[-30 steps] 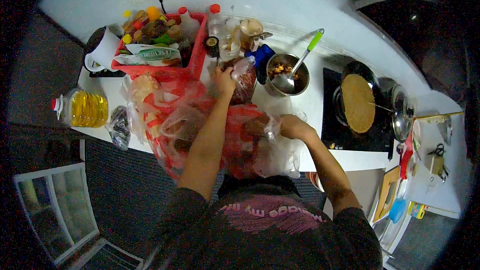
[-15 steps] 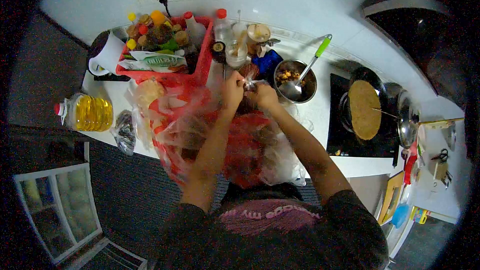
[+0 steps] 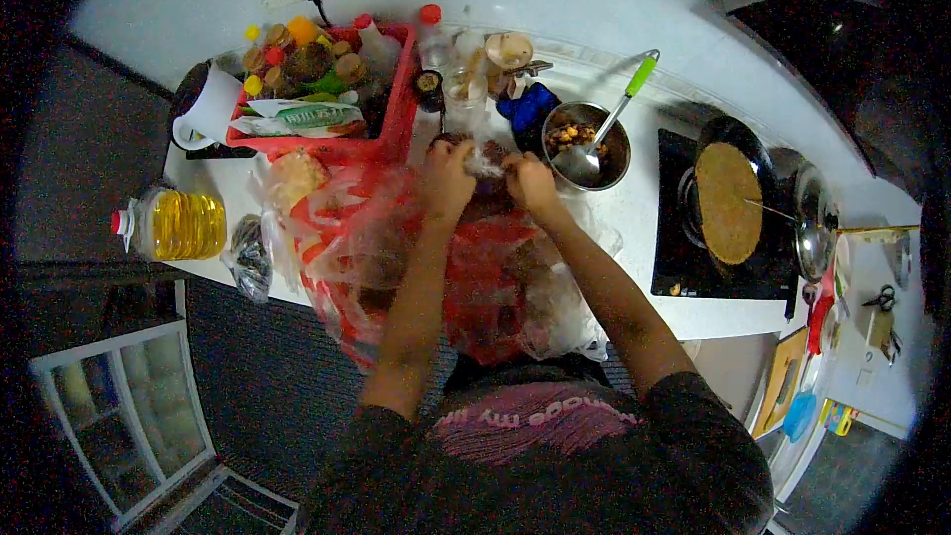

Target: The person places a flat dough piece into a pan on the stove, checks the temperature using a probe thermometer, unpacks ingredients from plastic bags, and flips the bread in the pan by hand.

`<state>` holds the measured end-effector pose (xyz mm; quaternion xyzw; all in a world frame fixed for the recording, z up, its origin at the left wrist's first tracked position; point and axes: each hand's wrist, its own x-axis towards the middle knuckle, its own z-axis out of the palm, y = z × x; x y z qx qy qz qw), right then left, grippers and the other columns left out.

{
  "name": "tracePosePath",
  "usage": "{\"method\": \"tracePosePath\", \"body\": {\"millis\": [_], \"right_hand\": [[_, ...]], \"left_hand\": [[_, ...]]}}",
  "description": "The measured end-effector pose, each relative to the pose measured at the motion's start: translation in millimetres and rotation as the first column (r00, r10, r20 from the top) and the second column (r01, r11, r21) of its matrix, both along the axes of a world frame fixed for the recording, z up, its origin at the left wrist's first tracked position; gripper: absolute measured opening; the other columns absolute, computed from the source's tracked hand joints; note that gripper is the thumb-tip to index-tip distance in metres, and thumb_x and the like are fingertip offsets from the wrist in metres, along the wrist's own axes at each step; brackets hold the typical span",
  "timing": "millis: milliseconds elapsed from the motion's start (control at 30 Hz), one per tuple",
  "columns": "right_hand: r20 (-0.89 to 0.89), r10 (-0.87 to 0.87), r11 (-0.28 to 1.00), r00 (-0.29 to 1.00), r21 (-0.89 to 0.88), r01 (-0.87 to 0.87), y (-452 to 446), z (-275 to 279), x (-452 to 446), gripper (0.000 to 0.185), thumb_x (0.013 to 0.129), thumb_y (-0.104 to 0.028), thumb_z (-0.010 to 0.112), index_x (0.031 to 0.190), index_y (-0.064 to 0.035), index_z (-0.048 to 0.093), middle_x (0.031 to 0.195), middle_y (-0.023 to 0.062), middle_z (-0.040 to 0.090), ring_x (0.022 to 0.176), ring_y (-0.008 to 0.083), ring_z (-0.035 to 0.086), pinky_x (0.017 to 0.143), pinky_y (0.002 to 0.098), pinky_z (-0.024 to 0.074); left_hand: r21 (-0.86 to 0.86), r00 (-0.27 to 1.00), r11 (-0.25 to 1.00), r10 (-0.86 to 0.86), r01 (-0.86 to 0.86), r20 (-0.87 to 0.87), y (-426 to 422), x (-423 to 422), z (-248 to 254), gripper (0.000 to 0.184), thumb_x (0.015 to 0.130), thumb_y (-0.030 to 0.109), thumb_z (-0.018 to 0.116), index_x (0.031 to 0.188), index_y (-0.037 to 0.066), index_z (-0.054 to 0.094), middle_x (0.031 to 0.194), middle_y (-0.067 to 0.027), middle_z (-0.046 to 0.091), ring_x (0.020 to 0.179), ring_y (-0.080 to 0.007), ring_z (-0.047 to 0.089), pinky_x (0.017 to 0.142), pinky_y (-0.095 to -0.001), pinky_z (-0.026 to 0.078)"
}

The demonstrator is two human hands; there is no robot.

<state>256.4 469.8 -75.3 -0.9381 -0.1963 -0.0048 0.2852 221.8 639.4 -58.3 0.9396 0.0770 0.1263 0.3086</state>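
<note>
My left hand (image 3: pixel 451 176) and my right hand (image 3: pixel 531 181) are both closed, gripping the neck of a clear plastic bag (image 3: pixel 484 161) from either side. The plastic is bunched and shiny between them. Something dark reddish-brown shows around the bag, too blurred to name. Beneath my forearms spreads a red and clear heap of plastic bags (image 3: pixel 337 223), hanging over the counter's front edge. A steel pot (image 3: pixel 620 160) of chopped brown food stands just right of my right hand, with a green-handled ladle (image 3: pixel 612 114) leaning in it.
A red basket (image 3: pixel 404 104) of bottles and packets stands at back left, near jars (image 3: pixel 464 89). An oil jug (image 3: pixel 183 224) sits at the left end. On the right, a pan (image 3: pixel 761 163) holding a flat brown pancake (image 3: pixel 728 203) rests on a black cooktop (image 3: pixel 684 272).
My hands have moved slightly apart, and more of the bunched clear plastic shows between them. The whole view has shifted a little.
</note>
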Motion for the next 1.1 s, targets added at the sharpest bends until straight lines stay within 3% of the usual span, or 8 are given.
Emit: {"method": "tracePosePath", "body": {"millis": [67,133,200,400,600,800,900,1100], "right_hand": [[-0.068,0.059,0.998,0.996,0.023,-0.058,4.8,6.7,-6.1,0.022,0.072,-0.014,0.06,0.093,-0.0102,0.059,0.09,0.0176,0.054,0.083,0.036,0.054,0.073,0.0439,0.0456],[-0.067,0.147,0.987,0.987,-0.058,-0.151,11.4,-5.7,2.9,0.025,0.073,-0.022,0.06,0.095,-0.0109,0.06,0.096,0.0183,0.056,0.091,0.0347,0.053,0.078,0.0428,0.045],[-0.037,0.2,0.955,0.979,-0.215,-0.204,14.6,-5.6,2.3,0.028,0.073,-0.025,0.061,0.095,-0.0091,0.06,0.095,0.0186,0.057,0.093,0.0342,0.053,0.077,0.0424,0.0451],[0.148,0.258,0.899,0.955,-0.398,-0.181,14.9,-24.6,-4.2,0.022,0.073,-0.025,0.059,0.083,-0.0056,0.058,0.078,0.0148,0.057,0.08,0.0326,0.055,0.068,0.0431,0.0451],[0.171,0.004,1.0,0.985,-0.02,-0.001,-17.8,29.5,-15.5,0.017,0.069,-0.02,0.06,0.075,-0.0058,0.054,0.075,0.0119,0.056,0.073,0.0304,0.055,0.067,0.0428,0.0434],[0.1,0.067,0.995,0.993,0.068,-0.074,11.0,48.2,-17.7,0.023,0.072,-0.022,0.06,0.09,-0.0065,0.059,0.087,0.0156,0.058,0.083,0.035,0.055,0.075,0.0412,0.045],[-0.041,0.071,0.995,0.997,0.072,-0.068,22.8,53.5,-8.5,0.025,0.074,-0.022,0.059,0.093,-0.0057,0.06,0.097,0.0163,0.058,0.086,0.0358,0.056,0.076,0.0419,0.0456],[-0.029,-0.005,0.989,1.0,-0.15,0.0,5.3,66.3,-19.8,0.02,0.076,-0.024,0.056,0.084,-0.007,0.062,0.086,0.016,0.058,0.08,0.0312,0.058,0.071,0.0411,0.0482]], "left_hand": [[0.209,0.988,0.967,-0.135,0.148,-0.075,-8.4,0.1,12.9,0.018,0.069,0.007,0.061,0.086,0.013,0.062,0.096,-0.0106,0.05,0.089,-0.0323,0.052,0.072,-0.041,0.045],[0.067,0.982,0.984,-0.159,0.167,-0.105,-9.0,11.5,10.5,0.024,0.067,0.007,0.062,0.089,0.014,0.064,0.099,-0.0117,0.051,0.092,-0.0328,0.051,0.076,-0.0409,0.045],[0.341,0.935,0.871,-0.339,0.354,-0.105,3.2,13.1,-22.7,0.022,0.068,0.008,0.062,0.089,0.013,0.064,0.1,-0.0123,0.052,0.092,-0.0329,0.05,0.077,-0.0407,0.045],[0.507,0.935,0.787,-0.322,0.351,-0.147,8.0,10.3,-25.7,0.018,0.071,0.009,0.057,0.088,0.009,0.064,0.087,-0.012,0.058,0.085,-0.0315,0.055,0.073,-0.0406,0.046],[-0.209,0.948,0.935,-0.248,0.288,0.198,32.3,8.5,10.7,0.024,0.074,0.009,0.058,0.097,0.007,0.059,0.085,-0.0101,0.061,0.079,-0.0272,0.058,0.067,-0.0353,0.045],[-0.242,0.97,0.965,-0.038,0.098,0.241,11.8,2.3,1.6,0.017,0.077,0.01,0.06,0.094,0.006,0.06,0.085,-0.0072,0.061,0.075,-0.0207,0.057,0.068,-0.0301,0.044],[-0.494,0.92,0.852,0.042,0.171,0.39,14.9,16.2,-44.8,0.016,0.078,0.007,0.059,0.094,0.006,0.059,0.084,-0.0061,0.06,0.074,-0.0182,0.056,0.068,-0.0292,0.044],[-0.282,0.907,0.944,-0.039,0.171,0.42,13.5,-2.7,-4.9,0.013,0.08,0.005,0.057,0.093,0.004,0.059,0.088,-0.0075,0.055,0.079,-0.0193,0.053,0.069,-0.0304,0.043]]}}
